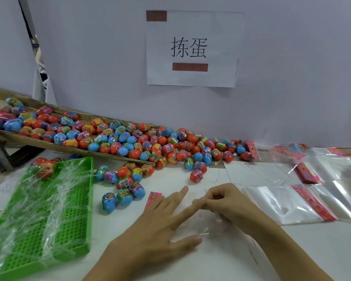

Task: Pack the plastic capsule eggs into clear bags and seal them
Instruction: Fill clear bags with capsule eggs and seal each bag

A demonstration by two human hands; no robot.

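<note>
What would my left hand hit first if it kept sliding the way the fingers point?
Probably the lone red egg. The left hand lies flat on a clear bag, fingers aimed up and right, away from you. Bare table comes first, then that egg, though the exact line is uncertain.

A heap of capsule eggs (130,138) spills down a sloped cardboard chute (101,154) at the back, onto the table (292,250). Left — a perforated tray (49,209); right — flat bags (292,203). In front, both hands, the left hand (158,226) beside the right hand (225,201), rest on one bag (209,222).
</note>
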